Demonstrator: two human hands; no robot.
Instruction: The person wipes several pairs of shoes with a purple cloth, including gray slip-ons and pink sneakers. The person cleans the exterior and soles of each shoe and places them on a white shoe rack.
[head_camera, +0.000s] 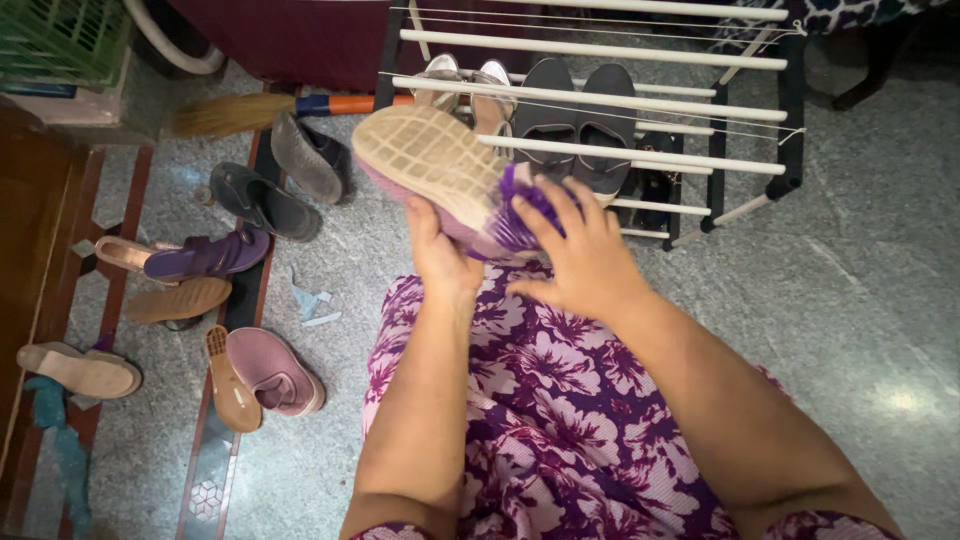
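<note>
My left hand (437, 252) grips a pink shoe (425, 160) from underneath, its beige ridged sole turned up toward me. My right hand (580, 255) holds a purple-bristled brush (522, 212) pressed against the heel end of that sole. Both hands are above my lap, which is covered in purple flowered cloth (560, 410). Most of the brush body is hidden under my fingers.
A white and black shoe rack (700, 140) stands ahead with grey shoes (575, 110) and light sandals (470, 85) on it. Several loose shoes and sandals lie on the floor at left, among them a pink shoe (272, 370). A broom (250, 112) lies beyond them.
</note>
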